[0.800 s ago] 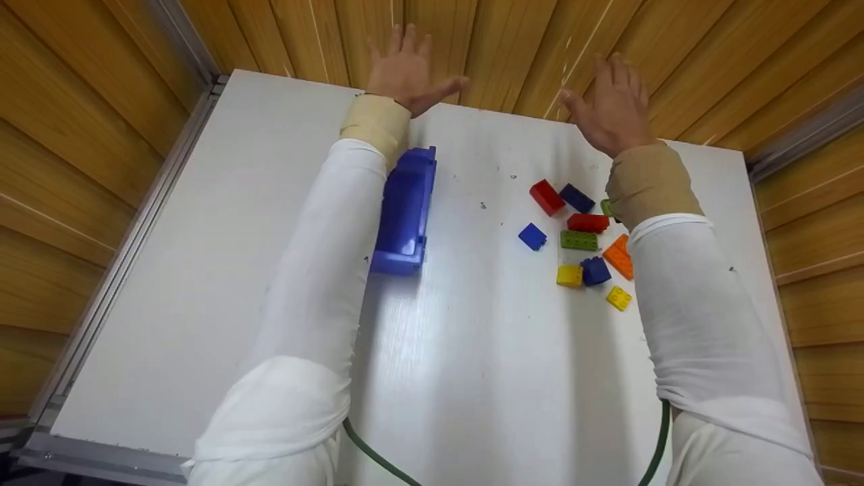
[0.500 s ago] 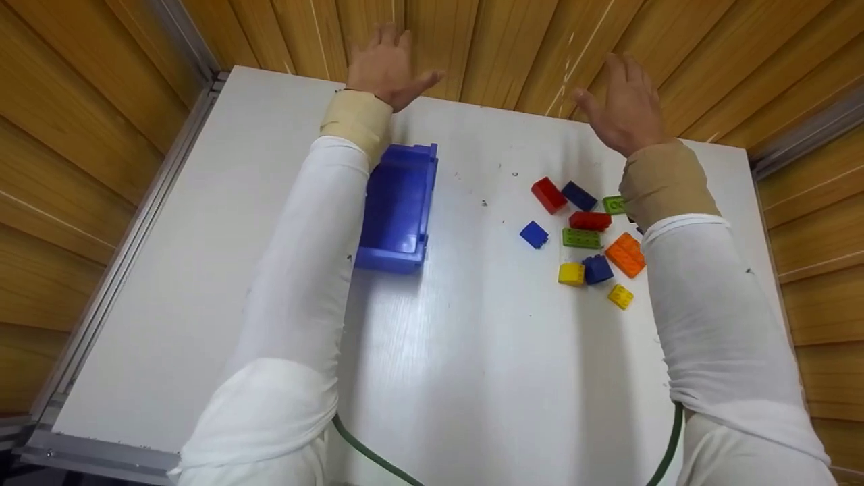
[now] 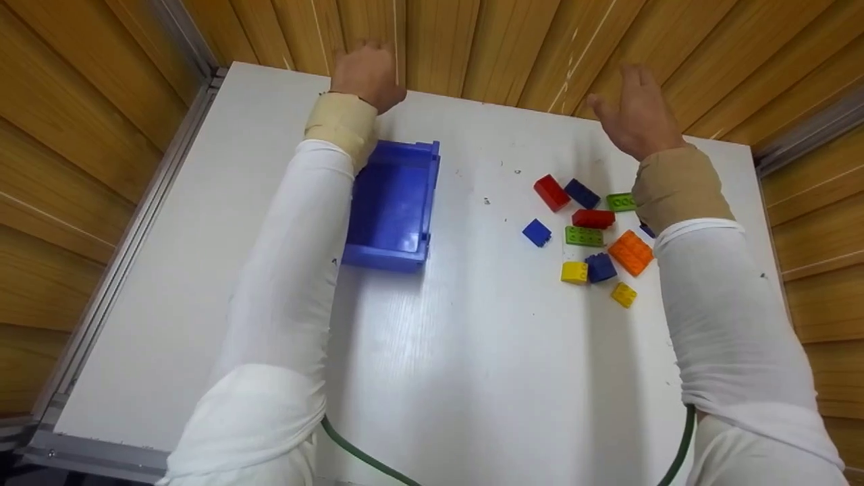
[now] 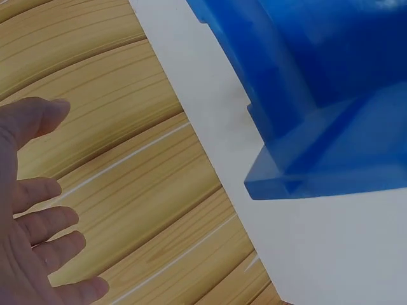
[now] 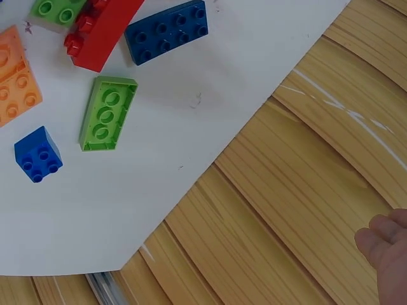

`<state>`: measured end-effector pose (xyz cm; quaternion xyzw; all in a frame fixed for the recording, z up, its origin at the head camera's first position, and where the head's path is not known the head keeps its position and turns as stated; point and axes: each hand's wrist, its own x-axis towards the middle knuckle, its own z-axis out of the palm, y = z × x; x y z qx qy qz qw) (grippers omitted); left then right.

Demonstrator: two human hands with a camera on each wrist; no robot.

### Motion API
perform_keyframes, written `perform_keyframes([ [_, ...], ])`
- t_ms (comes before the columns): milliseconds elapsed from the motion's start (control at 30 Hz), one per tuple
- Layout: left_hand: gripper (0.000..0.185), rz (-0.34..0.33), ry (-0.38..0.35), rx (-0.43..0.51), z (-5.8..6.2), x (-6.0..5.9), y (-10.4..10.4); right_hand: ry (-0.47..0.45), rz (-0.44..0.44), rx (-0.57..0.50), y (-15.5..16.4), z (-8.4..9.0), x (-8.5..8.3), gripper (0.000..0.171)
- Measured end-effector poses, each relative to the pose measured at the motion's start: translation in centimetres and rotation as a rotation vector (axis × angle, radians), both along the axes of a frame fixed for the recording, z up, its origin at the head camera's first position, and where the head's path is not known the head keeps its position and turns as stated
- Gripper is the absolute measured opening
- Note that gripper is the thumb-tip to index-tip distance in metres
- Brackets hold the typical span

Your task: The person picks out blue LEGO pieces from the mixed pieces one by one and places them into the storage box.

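Hands (image 3: 634,108) bare above unlabelled bricks (image 3: 592,219), blue bin (image 3: 395,202)

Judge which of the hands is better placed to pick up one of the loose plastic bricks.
Right, probably. The right hand hovers open just beyond the scattered plastic bricks, while the left hand hovers empty by the blue plastic bin, farther from them.
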<state>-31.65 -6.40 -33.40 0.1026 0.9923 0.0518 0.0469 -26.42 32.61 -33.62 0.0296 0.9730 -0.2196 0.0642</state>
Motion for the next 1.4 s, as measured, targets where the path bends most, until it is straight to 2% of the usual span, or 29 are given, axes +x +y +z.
perform_keyframes([
  [400,0.061,0.003,-0.001,0.034,-1.0,-0.2,-1.7,-0.009,-0.028,-0.011,1.3,0.1,0.6,0.083],
  [600,0.064,0.035,-0.060,0.076,-2.0,-0.1,-2.8,-0.015,-0.038,0.007,2.0,-0.1,0.9,0.082],
  [800,0.060,0.068,-0.091,0.110,-2.1,0.1,-3.8,-0.020,-0.051,-0.002,2.5,-0.3,1.3,0.080],
  [933,0.050,0.064,-0.131,0.121,-2.4,0.5,-4.5,-0.030,-0.059,-0.005,2.9,-0.5,1.8,0.080],
  [1133,0.037,0.104,-0.195,0.168,-3.1,0.9,-6.0,-0.048,-0.063,-0.006,3.1,-0.9,2.2,0.080],
  [1400,0.041,0.123,-0.203,0.186,-4.0,1.2,-7.4,-0.075,-0.069,0.000,3.6,-1.1,2.5,0.079],
])
